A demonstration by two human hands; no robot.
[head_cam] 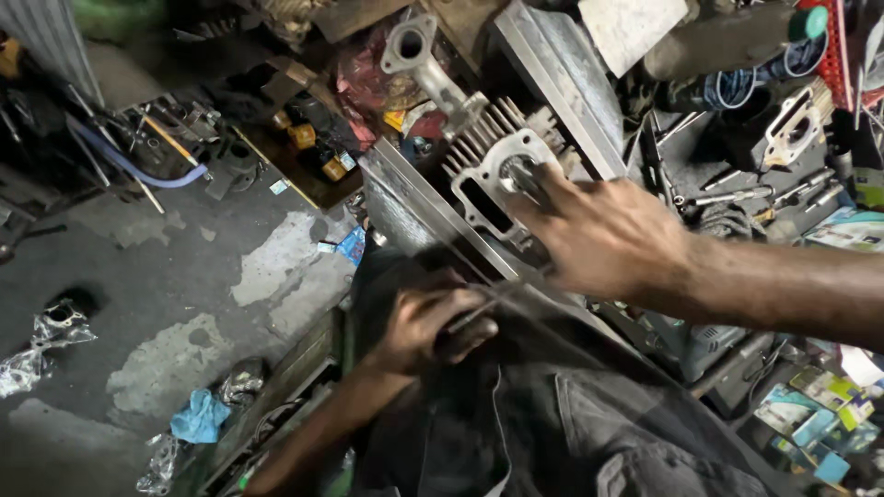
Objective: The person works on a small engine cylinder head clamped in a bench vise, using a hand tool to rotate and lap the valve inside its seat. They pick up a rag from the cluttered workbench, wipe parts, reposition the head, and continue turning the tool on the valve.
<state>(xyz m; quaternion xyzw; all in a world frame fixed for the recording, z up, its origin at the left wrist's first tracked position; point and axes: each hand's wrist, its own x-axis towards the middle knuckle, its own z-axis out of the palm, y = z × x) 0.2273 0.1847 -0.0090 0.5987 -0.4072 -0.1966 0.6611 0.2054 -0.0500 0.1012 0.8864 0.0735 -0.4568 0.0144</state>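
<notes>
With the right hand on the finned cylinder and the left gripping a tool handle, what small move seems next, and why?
Probably bringing the tool up to the bore. The right hand rests on the finned engine cylinder, fingers at its round opening, steadying it on the metal bench edge. The left hand grips a dark-handled tool lower down, its blurred tip not yet at the cylinder.

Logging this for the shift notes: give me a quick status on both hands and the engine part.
Right hand pressed on finned engine cylinder. Left hand gripping a slim metal tool, blurred. Cylinder rests on metal bench edge; nothing between them.

finned grey engine cylinder (pixel 488 170), tilted, on bench edge
</notes>
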